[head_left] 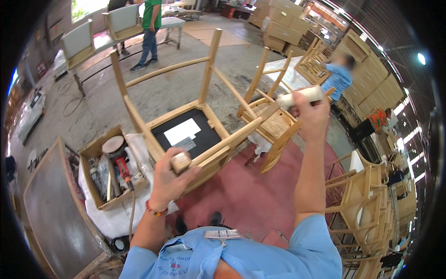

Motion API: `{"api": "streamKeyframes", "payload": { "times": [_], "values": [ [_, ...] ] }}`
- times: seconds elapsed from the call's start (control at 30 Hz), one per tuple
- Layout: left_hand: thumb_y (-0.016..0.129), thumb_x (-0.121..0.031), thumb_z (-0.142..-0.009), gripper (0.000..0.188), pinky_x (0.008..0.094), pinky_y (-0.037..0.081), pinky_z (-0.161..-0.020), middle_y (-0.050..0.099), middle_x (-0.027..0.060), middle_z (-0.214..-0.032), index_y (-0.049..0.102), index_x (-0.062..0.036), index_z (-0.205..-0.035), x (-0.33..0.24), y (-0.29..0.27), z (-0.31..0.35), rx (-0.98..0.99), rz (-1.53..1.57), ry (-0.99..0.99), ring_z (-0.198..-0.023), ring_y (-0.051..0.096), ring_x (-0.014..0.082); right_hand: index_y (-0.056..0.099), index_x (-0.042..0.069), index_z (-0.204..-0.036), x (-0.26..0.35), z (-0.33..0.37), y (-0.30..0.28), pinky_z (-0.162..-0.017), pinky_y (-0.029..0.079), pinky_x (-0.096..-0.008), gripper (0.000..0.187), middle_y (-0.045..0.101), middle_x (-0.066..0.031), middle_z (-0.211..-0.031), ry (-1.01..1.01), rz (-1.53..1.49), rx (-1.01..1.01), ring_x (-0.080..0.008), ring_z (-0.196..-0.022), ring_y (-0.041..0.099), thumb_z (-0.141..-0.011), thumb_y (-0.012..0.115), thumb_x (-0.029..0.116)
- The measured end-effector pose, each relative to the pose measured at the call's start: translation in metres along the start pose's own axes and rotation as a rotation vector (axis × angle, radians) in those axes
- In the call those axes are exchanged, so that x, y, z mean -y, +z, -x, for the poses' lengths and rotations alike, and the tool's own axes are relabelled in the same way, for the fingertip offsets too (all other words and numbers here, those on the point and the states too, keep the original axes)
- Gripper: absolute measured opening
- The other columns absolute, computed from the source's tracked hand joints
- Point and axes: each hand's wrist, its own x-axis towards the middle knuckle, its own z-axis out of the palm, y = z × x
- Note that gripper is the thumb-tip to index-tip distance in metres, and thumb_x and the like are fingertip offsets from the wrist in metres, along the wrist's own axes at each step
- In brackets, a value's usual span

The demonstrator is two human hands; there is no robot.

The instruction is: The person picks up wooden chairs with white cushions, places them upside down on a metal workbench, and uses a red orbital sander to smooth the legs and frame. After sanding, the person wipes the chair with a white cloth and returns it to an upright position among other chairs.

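An upturned light-wood chair is in front of me, its legs pointing up. The underside of its seat carries a black panel with white labels. My left hand is closed around the end of the near left leg, with the square foot showing between thumb and fingers. My right hand is raised and closed on a cream-white, roll-shaped thing, whose exact kind I cannot make out. It is beside the end of the near right leg; whether they touch is unclear.
Left of the chair is a cardboard box of tools with a red-handled tool and a cord. Another wooden chair stands beyond on the right. Several chair frames crowd the right side. A co-worker in blue works farther off.
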Motion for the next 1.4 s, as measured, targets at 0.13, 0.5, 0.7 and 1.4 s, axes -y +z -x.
{"api": "streamKeyframes", "payload": {
  "times": [0.13,0.5,0.7,1.4],
  "values": [
    [0.075,-0.019,-0.08,0.024,0.0266,0.048,-0.067,0.061,0.0022,-0.078,0.061,-0.0033,-0.093,-0.004,0.001,-0.002,-0.062,-0.042,0.118,-0.072,0.058,0.0111,0.063,0.002,-0.089,-0.043,-0.059,-0.072,-0.046,0.042,-0.0212,0.023,0.064,-0.0022,-0.073,0.026,0.007,-0.134,-0.0054,-0.055,0.055,-0.084,0.075,0.02],
    [0.072,-0.049,-0.084,0.052,0.0266,0.045,-0.06,0.054,0.0047,-0.072,0.052,-0.0013,-0.086,0.004,0.028,-0.002,-0.327,0.026,0.19,-0.065,0.053,0.0132,0.065,-0.002,-0.096,-0.141,-0.129,-0.063,-0.071,0.053,-0.0333,0.035,0.07,-0.0129,-0.084,0.005,0.483,0.149,-0.0202,-0.077,0.068,-0.078,0.077,0.025],
    [0.069,-0.051,-0.085,0.052,0.0268,0.041,-0.058,0.046,0.004,-0.069,0.046,-0.0039,-0.085,0.004,0.03,-0.005,-0.348,0.007,0.209,-0.063,0.047,0.0136,0.064,-0.003,-0.096,-0.143,-0.124,-0.07,-0.07,0.053,-0.0325,0.033,0.07,-0.011,-0.084,0.022,0.273,0.226,-0.0174,-0.077,0.067,-0.079,0.076,0.023],
    [0.081,-0.038,-0.078,0.045,0.0304,0.049,-0.057,0.058,0.0076,-0.069,0.055,-0.0017,-0.083,0.002,0.016,-0.007,-0.227,0.096,0.204,-0.063,0.059,0.0186,0.064,0.003,-0.09,-0.122,-0.139,-0.008,-0.055,0.047,-0.0261,0.02,0.065,-0.0031,-0.076,-0.067,-0.031,-0.153,-0.0107,-0.06,0.057,-0.085,0.076,0.017]
  ]
}}
